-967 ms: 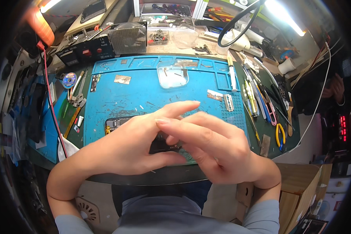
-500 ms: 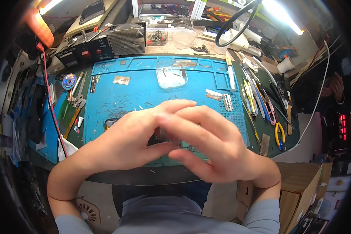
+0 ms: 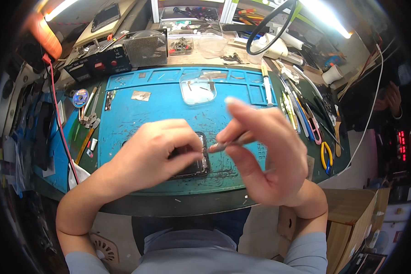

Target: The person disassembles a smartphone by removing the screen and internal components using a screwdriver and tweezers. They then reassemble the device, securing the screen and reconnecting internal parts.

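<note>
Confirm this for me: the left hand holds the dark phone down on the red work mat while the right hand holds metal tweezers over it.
Not quite. The head view shows the work mat is blue. The rest holds: the left hand rests on the dark phone, and the right hand holds metal tweezers.

A phone (image 3: 197, 162) lies on the mat (image 3: 137, 114) under the left hand (image 3: 153, 153); a clear dish (image 3: 197, 89) sits behind it, pliers (image 3: 325, 156) to the right, a tape roll (image 3: 80, 97) far left

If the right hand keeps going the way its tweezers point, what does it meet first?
Probably the left hand: the tweezers in the right hand point left toward its fingertips above the dark phone. Depth is unclear.
</note>
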`<state>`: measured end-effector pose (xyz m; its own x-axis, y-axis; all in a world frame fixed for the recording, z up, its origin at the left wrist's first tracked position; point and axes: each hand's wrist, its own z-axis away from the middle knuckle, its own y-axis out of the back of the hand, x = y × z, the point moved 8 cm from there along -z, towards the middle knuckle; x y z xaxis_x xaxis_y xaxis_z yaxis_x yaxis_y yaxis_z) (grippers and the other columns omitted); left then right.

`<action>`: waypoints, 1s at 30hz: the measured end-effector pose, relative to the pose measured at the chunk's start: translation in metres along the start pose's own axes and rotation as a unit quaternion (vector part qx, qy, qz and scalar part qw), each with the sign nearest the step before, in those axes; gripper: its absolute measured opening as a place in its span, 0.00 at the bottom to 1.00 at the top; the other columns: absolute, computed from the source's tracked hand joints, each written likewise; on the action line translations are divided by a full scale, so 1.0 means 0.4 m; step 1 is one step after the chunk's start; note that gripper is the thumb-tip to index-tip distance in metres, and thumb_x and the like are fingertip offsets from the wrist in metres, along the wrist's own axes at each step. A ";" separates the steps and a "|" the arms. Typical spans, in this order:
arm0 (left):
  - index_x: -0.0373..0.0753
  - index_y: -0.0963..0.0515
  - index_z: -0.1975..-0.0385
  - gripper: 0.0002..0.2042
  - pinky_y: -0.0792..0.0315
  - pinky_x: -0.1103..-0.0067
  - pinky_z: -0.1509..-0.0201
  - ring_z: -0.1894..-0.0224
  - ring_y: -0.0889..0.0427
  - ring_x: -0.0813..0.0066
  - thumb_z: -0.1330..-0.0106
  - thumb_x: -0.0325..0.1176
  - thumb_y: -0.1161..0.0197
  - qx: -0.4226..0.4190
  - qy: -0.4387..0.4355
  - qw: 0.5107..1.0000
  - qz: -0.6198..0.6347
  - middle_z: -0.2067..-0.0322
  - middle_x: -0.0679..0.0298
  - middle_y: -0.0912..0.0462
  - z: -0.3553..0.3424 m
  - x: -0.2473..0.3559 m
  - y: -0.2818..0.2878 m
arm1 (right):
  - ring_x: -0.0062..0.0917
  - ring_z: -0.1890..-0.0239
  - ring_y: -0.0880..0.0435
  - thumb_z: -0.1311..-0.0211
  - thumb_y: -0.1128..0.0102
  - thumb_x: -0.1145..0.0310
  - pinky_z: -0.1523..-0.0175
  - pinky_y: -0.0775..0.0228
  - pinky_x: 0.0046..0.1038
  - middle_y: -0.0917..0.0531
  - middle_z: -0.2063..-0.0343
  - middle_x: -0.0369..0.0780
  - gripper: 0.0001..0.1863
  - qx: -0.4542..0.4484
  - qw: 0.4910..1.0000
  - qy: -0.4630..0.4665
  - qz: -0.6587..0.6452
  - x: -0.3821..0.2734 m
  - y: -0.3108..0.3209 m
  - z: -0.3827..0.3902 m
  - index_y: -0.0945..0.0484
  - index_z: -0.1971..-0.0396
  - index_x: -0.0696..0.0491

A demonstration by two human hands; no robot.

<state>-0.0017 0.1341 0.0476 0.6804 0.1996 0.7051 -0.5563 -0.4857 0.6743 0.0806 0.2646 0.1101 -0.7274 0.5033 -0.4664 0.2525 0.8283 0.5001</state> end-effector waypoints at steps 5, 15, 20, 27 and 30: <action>0.39 0.15 0.64 0.05 0.21 0.71 0.62 0.65 0.15 0.62 0.38 0.24 0.29 0.075 -0.007 0.992 -0.099 0.66 0.61 0.17 -0.003 -0.018 0.023 | 0.24 0.57 0.15 0.28 0.38 0.80 0.50 0.18 0.27 0.18 0.55 0.45 0.28 0.042 0.998 -0.045 0.026 0.022 0.027 0.010 0.32 0.31 0.66; 0.43 0.14 0.61 0.08 0.21 0.68 0.61 0.63 0.16 0.62 0.40 0.27 0.28 0.039 -0.057 0.979 -0.189 0.65 0.66 0.17 0.002 0.009 -0.010 | 0.25 0.59 0.14 0.29 0.36 0.80 0.55 0.17 0.26 0.17 0.52 0.48 0.25 0.049 0.997 0.000 0.058 0.028 0.021 0.004 0.27 0.34 0.66; 0.40 0.14 0.60 0.08 0.21 0.70 0.59 0.63 0.16 0.62 0.38 0.26 0.29 0.043 -0.053 0.985 -0.156 0.64 0.63 0.17 0.002 -0.001 -0.001 | 0.26 0.60 0.14 0.30 0.36 0.81 0.57 0.16 0.26 0.17 0.51 0.49 0.25 0.040 0.997 0.005 0.060 0.036 0.016 0.004 0.27 0.34 0.66; 0.35 0.15 0.56 0.07 0.20 0.75 0.60 0.62 0.13 0.65 0.32 0.21 0.33 0.111 0.045 0.992 -0.034 0.64 0.59 0.14 0.002 -0.057 0.056 | 0.27 0.61 0.14 0.31 0.39 0.86 0.56 0.14 0.28 0.18 0.52 0.48 0.26 0.048 0.998 -0.033 0.021 0.062 -0.012 0.015 0.28 0.33 0.66; 0.34 0.14 0.56 0.08 0.20 0.74 0.56 0.60 0.13 0.63 0.33 0.21 0.33 0.089 0.077 0.993 -0.014 0.63 0.58 0.13 0.001 -0.061 0.060 | 0.27 0.60 0.14 0.32 0.38 0.87 0.56 0.15 0.28 0.16 0.54 0.48 0.26 0.033 0.999 -0.020 0.022 0.065 -0.025 0.011 0.27 0.34 0.65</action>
<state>-0.0316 0.1171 0.0465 0.6058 0.3354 0.7214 -0.4359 -0.6186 0.6537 0.0619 0.2704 0.0899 -0.6894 0.5481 -0.4737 0.3269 0.8189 0.4718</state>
